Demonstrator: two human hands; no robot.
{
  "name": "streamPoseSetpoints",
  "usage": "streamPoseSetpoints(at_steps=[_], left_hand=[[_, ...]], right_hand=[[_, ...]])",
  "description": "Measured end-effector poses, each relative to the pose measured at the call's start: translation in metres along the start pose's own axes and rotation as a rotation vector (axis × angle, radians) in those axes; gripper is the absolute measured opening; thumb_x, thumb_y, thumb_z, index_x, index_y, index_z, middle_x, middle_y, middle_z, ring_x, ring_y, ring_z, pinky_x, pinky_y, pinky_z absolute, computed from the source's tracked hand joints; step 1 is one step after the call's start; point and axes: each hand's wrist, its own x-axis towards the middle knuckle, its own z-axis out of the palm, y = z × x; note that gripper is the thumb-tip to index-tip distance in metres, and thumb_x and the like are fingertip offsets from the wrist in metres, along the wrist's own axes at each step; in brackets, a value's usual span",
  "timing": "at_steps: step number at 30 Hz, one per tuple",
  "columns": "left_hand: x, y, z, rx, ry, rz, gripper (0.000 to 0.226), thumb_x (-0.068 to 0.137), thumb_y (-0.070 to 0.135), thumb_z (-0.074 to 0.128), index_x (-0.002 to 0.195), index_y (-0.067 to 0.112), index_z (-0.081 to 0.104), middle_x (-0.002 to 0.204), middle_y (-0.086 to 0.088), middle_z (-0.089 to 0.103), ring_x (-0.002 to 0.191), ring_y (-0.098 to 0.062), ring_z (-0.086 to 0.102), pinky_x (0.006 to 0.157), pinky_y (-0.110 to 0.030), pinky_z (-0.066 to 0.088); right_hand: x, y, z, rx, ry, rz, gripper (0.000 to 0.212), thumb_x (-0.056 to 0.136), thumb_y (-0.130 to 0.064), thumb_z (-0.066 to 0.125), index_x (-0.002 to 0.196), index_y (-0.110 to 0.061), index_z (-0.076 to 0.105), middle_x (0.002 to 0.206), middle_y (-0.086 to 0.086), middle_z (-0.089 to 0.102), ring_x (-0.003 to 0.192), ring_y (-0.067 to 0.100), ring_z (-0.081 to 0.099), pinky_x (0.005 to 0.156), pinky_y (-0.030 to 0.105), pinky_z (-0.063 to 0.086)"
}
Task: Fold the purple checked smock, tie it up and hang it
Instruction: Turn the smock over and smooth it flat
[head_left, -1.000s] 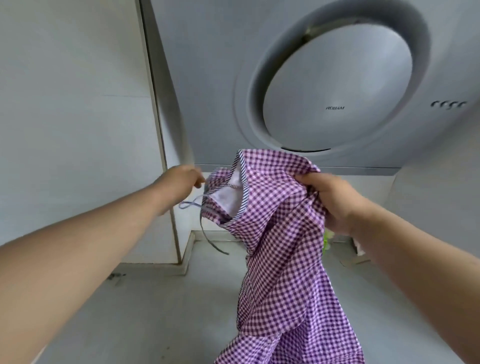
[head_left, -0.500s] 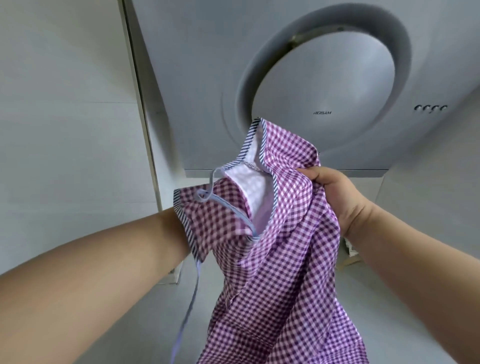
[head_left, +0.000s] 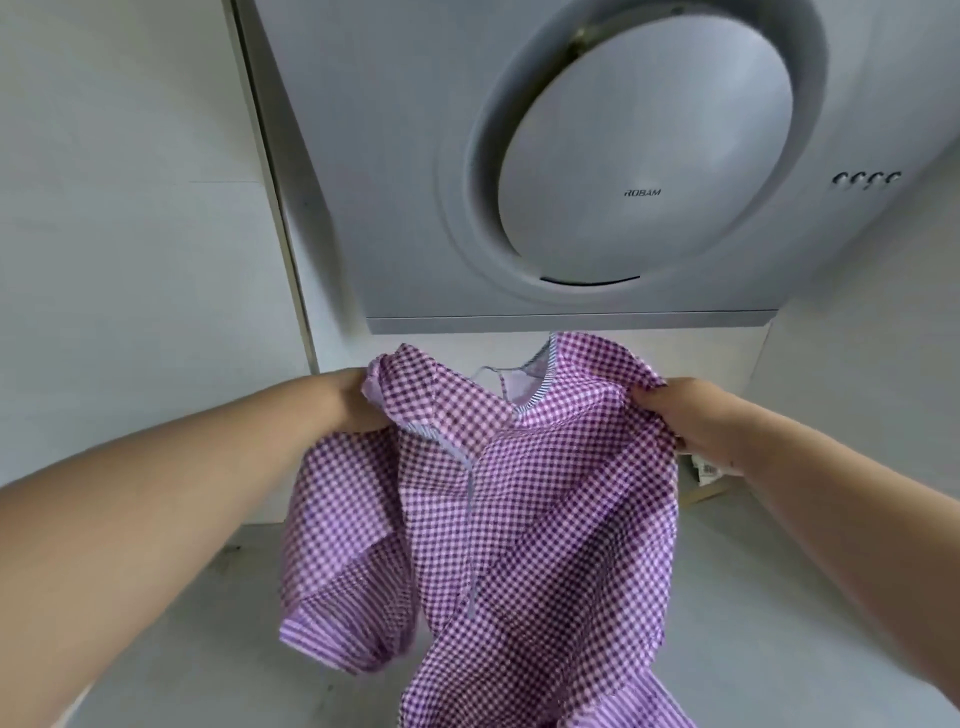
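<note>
While both hands, left (head_left: 358, 402) and right (head_left: 675, 410), grip bunched smock (head_left: 519, 493) shoulders, fabric hangs between them; above, the hood (head_left: 571, 156) reads ROBAM.

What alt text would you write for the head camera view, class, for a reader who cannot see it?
A person's left hand and right hand grip the top corners of a purple checked smock, holding it up spread out so it hangs over a grey counter. A grey range hood with a round panel is mounted above.
</note>
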Motion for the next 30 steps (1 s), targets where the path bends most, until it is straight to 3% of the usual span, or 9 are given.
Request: streamPoseSetpoints(at_steps=[6, 8, 11, 14, 18, 20, 23, 26, 30], left_hand=[[0.004, -0.001, -0.002, -0.036, -0.017, 0.022, 0.049, 0.112, 0.049, 0.036, 0.151, 0.025, 0.054, 0.150, -0.001, 0.057, 0.127, -0.021, 0.059, 0.117, -0.042, 0.043], [0.001, 0.012, -0.005, -0.058, 0.041, 0.006, 0.051, 0.109, 0.047, 0.036, 0.147, 0.020, 0.056, 0.142, -0.005, 0.061, 0.118, -0.021, 0.060, 0.109, -0.039, 0.046], [-0.003, 0.029, -0.006, -0.190, 0.172, -0.009, 0.063, 0.097, 0.055, 0.044, 0.148, 0.018, 0.046, 0.131, -0.005, 0.065, 0.111, -0.024, 0.063, 0.093, -0.038, 0.050], [-0.012, 0.045, 0.000, -0.171, 0.218, 0.185, 0.069, 0.092, 0.054, 0.056, 0.152, 0.031, 0.030, 0.115, 0.003, 0.069, 0.095, -0.017, 0.066, 0.077, -0.035, 0.050], [-0.016, 0.068, 0.015, -0.054, 0.164, 0.475, 0.103, 0.083, 0.051, 0.078, 0.159, 0.048, 0.010, 0.097, 0.016, 0.066, 0.084, -0.010, 0.066, 0.074, -0.034, 0.055], [-0.014, 0.075, 0.021, 0.037, 0.147, 0.502, 0.079, 0.087, 0.045, 0.076, 0.153, 0.044, 0.034, 0.098, 0.019, 0.061, 0.089, -0.011, 0.063, 0.079, -0.035, 0.056], [-0.010, 0.076, 0.027, -0.010, 0.092, 0.509, 0.016, 0.097, 0.039, 0.065, 0.108, 0.027, 0.067, 0.100, 0.010, 0.070, 0.091, -0.016, 0.067, 0.085, -0.037, 0.057], [-0.007, 0.069, 0.033, -0.190, 0.082, 0.494, 0.016, 0.102, 0.031, 0.055, 0.100, 0.028, 0.071, 0.103, 0.009, 0.073, 0.093, -0.010, 0.066, 0.088, -0.033, 0.056], [-0.002, 0.058, 0.032, -0.325, 0.113, 0.384, 0.026, 0.103, 0.025, 0.048, 0.099, 0.018, 0.073, 0.103, 0.002, 0.074, 0.096, -0.015, 0.068, 0.095, -0.041, 0.057]], right_hand=[[0.008, 0.009, 0.007, -0.298, 0.048, -0.047, 0.033, 0.106, -0.032, 0.054, 0.118, -0.005, 0.069, 0.101, 0.010, 0.074, 0.092, 0.029, 0.072, 0.091, 0.044, 0.060], [0.005, 0.007, 0.014, -0.409, 0.011, -0.112, 0.028, 0.106, -0.031, 0.055, 0.113, -0.010, 0.072, 0.099, 0.005, 0.075, 0.088, 0.022, 0.071, 0.083, 0.037, 0.058], [-0.002, 0.003, 0.025, -0.448, -0.108, -0.219, 0.021, 0.104, -0.023, 0.056, 0.111, -0.024, 0.075, 0.104, -0.003, 0.078, 0.093, 0.015, 0.073, 0.094, 0.037, 0.057], [-0.013, -0.005, 0.038, -0.487, -0.220, -0.309, 0.030, 0.101, -0.016, 0.058, 0.108, -0.038, 0.077, 0.105, -0.016, 0.078, 0.100, 0.008, 0.073, 0.100, 0.038, 0.056], [-0.026, -0.016, 0.053, -0.460, -0.385, -0.364, 0.048, 0.094, 0.000, 0.051, 0.107, -0.038, 0.078, 0.108, -0.014, 0.079, 0.104, 0.009, 0.073, 0.101, 0.042, 0.056], [-0.032, -0.018, 0.058, -0.411, -0.417, -0.389, 0.056, 0.088, 0.008, 0.046, 0.103, -0.034, 0.080, 0.105, -0.010, 0.080, 0.103, 0.013, 0.074, 0.100, 0.041, 0.057], [-0.033, -0.018, 0.065, -0.303, -0.425, -0.429, 0.052, 0.088, 0.012, 0.045, 0.101, -0.023, 0.081, 0.105, -0.003, 0.080, 0.105, 0.019, 0.074, 0.099, 0.040, 0.058], [-0.026, -0.015, 0.068, -0.213, -0.360, -0.398, 0.041, 0.091, 0.008, 0.051, 0.098, -0.021, 0.079, 0.102, 0.000, 0.080, 0.101, 0.021, 0.074, 0.093, 0.039, 0.060], [-0.017, -0.004, 0.075, -0.365, -0.198, -0.335, 0.011, 0.091, -0.014, 0.063, 0.091, -0.023, 0.070, 0.086, 0.000, 0.074, 0.078, 0.019, 0.067, 0.071, 0.035, 0.056]])
